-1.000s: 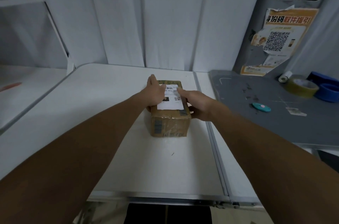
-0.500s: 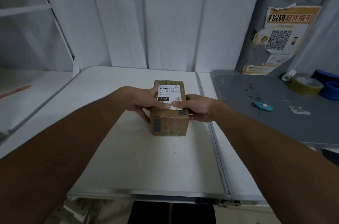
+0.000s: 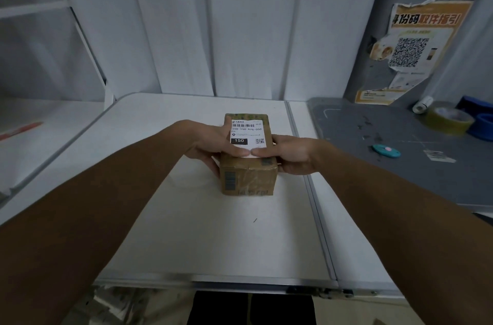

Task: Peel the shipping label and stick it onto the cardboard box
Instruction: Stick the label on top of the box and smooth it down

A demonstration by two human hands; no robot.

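A small brown cardboard box (image 3: 248, 178) wrapped in clear tape stands on the white table (image 3: 213, 231). A white shipping label (image 3: 246, 132) with a barcode and a black "150" patch lies flat on its top face. My left hand (image 3: 210, 146) clasps the box's left side, thumb pressing on the label's near edge. On the right side, my right hand (image 3: 288, 154) holds the box, its thumb on the label's near right corner. Both thumbs almost meet at the near edge.
A grey mat (image 3: 400, 148) lies to the right, with a teal cutter (image 3: 386, 150), a scrap of paper (image 3: 437, 155), a yellowish tape roll (image 3: 449, 116) and blue tape rolls (image 3: 482, 124). A white shelf (image 3: 40, 122) stands at left. White wall panels rise behind the table.
Both hands slid from the label's far part back to its near edge and now grip the box sides, uncovering most of the label. The box stayed in place.
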